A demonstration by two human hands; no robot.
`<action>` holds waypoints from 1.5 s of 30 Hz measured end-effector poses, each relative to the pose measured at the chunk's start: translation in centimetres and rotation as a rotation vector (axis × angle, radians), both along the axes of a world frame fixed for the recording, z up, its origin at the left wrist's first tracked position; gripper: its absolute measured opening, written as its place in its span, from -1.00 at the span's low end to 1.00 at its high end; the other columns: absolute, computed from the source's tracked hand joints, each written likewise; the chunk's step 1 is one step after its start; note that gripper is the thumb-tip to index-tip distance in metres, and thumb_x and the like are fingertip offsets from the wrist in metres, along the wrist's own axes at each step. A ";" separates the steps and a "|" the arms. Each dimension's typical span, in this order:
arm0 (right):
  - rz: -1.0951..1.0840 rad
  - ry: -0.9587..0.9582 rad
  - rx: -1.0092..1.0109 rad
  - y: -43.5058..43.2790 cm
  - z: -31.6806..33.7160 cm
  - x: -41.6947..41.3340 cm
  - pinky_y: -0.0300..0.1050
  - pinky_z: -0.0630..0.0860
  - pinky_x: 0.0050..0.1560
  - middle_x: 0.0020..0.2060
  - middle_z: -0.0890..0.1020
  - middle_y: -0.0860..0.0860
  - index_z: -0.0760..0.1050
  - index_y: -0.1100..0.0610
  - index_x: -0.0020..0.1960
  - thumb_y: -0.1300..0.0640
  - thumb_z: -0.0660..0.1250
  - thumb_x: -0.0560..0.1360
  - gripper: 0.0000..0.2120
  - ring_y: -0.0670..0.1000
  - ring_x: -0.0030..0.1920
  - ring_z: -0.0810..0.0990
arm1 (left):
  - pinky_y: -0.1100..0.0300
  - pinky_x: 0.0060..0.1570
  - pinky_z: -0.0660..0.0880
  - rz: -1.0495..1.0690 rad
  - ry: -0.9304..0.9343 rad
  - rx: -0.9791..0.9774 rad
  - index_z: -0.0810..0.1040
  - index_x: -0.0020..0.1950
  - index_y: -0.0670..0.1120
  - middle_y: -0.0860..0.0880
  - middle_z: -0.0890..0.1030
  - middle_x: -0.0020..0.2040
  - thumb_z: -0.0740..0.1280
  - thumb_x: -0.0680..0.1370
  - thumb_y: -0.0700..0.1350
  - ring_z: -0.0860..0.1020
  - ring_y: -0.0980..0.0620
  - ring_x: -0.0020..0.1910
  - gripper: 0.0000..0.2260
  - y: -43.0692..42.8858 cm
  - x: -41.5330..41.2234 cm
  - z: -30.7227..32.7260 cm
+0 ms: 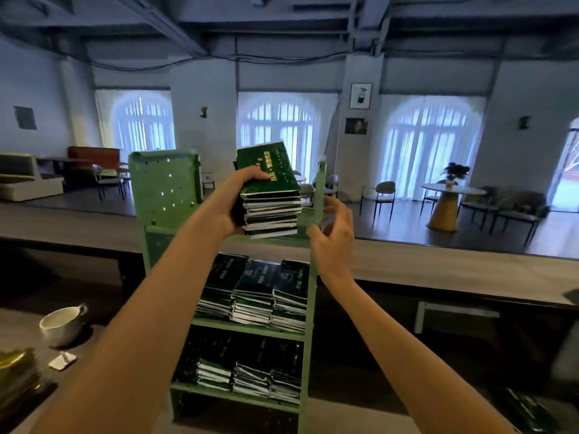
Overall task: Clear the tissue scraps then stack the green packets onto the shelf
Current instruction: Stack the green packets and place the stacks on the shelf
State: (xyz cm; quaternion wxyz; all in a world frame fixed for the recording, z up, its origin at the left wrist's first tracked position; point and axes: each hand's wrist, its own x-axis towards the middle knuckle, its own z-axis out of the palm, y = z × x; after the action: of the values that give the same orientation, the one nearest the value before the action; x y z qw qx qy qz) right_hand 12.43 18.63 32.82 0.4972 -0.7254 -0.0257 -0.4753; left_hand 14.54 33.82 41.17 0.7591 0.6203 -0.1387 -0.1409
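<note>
Left hand [236, 205]: gripped a stack of green packets [271, 211], with the thumb laid across the top cover and the fingers curled out of sight behind the far side. Held the stack at the top tier of the green shelf unit [164, 189], between its two side panels. Showed the top packet tilted up toward the camera, above the others lying flat. Could not tell contact between stack and tier.

Right hand [333, 236]: held nothing. Kept fingers loosely spread and slightly bent, palm turned toward the stack. Hovered just beside the stack's right edge, in front of the unit's right upright. Could not tell contact with that upright.

Below both hands: three piles of dark green packets [257, 292], set side by side on the middle tier. Lower again: more piles [250, 374] on the bottom tier.

Down and left of the left forearm: white cup [61, 324] on a dark counter [18, 336], with a small white scrap [62, 361] just beside the cup and a gold-toned pile [15, 368] at the frame edge.

Down and right of the right forearm: loose green packets [526, 411], blurred.

Well beyond the hands: round table [451, 191] with chairs.
</note>
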 end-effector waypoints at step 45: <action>0.136 0.172 -0.052 -1.3 -0.1 -0.9 0.05 0.44 0.24 0.17 0.37 -0.04 0.28 0.08 0.42 -0.07 0.17 0.40 -0.40 0.05 0.15 0.45 | -0.15 0.41 0.15 0.197 -0.363 0.459 0.16 0.52 -0.03 -0.19 0.26 0.47 -0.19 0.51 0.38 0.27 -0.17 0.42 -0.28 -5.3 2.3 -2.0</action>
State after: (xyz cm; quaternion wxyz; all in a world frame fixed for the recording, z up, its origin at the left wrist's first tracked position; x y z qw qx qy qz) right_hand 11.55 17.33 32.70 0.5096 -0.7728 -0.0443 -0.3757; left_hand 16.87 28.56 39.16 0.5720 0.8009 -0.1761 0.0188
